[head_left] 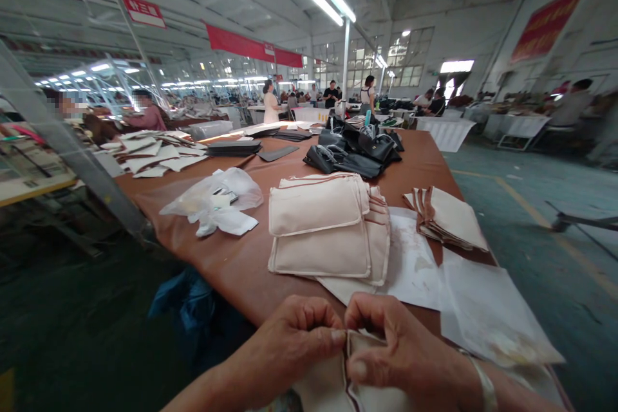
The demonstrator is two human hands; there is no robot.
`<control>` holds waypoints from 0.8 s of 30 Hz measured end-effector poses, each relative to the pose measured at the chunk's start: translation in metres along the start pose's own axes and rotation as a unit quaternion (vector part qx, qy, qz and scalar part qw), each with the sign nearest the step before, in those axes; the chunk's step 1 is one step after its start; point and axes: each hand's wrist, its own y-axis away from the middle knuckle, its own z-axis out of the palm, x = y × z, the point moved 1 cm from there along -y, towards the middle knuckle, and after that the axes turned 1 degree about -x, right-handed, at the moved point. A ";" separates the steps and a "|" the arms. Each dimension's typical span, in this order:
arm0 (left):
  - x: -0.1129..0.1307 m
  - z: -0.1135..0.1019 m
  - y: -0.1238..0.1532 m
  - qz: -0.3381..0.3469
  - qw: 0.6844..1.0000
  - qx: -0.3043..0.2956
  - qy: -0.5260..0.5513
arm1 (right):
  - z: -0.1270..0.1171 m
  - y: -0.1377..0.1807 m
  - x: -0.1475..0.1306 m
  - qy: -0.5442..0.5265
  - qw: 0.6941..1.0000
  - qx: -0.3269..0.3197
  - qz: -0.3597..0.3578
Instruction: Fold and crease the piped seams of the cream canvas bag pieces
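Note:
Close to me at the bottom, a cream fabric bag piece (324,383) with a brown edge is held in both hands. My left hand (302,338) pinches its top edge between thumb and fingers. Right beside it, my right hand (386,347) grips the same edge, fingers curled and thumb on the fabric. The lower part of the piece runs out of view. Just beyond my hands lies a stack of cream bag panels (318,225) with flaps and brown-edged layers. White paper (410,264) sits partly under that stack.
The table has a brown cover (217,264). On it lie a clear plastic bag (217,199), black handbags (355,148), folded cream pieces (451,215), a plastic sheet (497,309) and pale cut panels (154,151). A metal post (82,141) stands left. People work farther back.

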 end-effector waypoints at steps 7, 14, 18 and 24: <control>0.003 0.004 -0.001 -0.034 0.998 0.056 -0.024 | 0.005 -0.005 0.001 0.057 0.997 0.055 0.007; 0.006 -0.001 -0.003 -0.002 0.989 0.047 -0.139 | 0.005 -0.005 0.002 0.093 0.989 0.109 0.022; 0.007 0.001 -0.004 -0.042 0.987 0.012 -0.153 | 0.011 -0.006 0.008 0.116 0.983 0.139 0.012; 0.001 0.004 -0.005 -0.063 0.997 0.016 -0.049 | 0.010 0.000 0.017 0.199 0.949 0.125 -0.209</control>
